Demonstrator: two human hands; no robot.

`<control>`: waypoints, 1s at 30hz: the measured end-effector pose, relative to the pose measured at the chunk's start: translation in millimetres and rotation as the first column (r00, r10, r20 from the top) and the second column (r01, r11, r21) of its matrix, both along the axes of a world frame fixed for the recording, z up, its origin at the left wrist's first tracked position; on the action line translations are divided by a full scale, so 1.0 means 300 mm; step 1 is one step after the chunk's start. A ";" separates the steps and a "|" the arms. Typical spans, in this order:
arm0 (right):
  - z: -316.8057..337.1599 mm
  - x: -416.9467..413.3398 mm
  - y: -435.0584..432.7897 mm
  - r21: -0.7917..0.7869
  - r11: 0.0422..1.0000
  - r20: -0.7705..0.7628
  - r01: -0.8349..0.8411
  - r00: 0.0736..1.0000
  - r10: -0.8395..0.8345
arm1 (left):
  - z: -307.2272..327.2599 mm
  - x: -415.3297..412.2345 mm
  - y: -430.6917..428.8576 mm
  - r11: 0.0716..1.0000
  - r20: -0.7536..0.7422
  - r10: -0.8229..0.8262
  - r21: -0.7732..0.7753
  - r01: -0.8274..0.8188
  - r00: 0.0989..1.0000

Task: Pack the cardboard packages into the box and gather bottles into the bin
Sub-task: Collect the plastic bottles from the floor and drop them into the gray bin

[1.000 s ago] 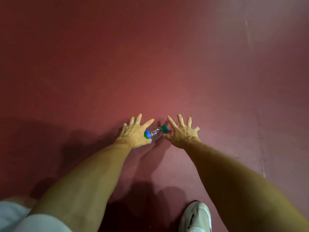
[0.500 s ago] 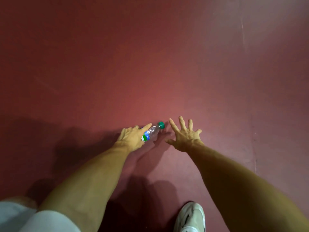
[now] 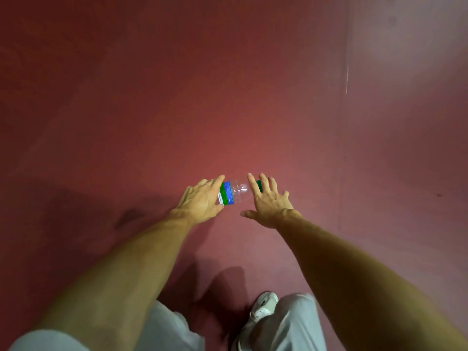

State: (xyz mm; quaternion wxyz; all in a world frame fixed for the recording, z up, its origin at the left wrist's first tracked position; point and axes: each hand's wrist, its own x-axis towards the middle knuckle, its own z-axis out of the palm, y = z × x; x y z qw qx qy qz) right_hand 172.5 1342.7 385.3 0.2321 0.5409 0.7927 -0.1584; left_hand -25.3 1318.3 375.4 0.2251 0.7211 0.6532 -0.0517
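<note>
Clear plastic bottle (image 3: 236, 194) sits between your hands: left hand (image 3: 200, 201) grips its labelled end, right hand (image 3: 269, 202) is spread open over the cap (image 3: 258, 184). You're gathering bottles; next, lift it and carry it to the bin, which is out of view.

Clear glossy plastic bottle (image 3: 236, 192) with printed label; matt, smooth red floor (image 3: 228, 97).

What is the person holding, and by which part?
A plastic bottle, gripped by the left hand round its labelled end; the right hand is spread open, holding nothing.
</note>
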 end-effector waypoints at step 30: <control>1.440 -0.909 -0.514 0.350 0.416 -0.206 -0.839 0.364 0.908 | 1.431 -0.567 -1.055 0.570 0.057 0.791 0.293 -0.768 0.609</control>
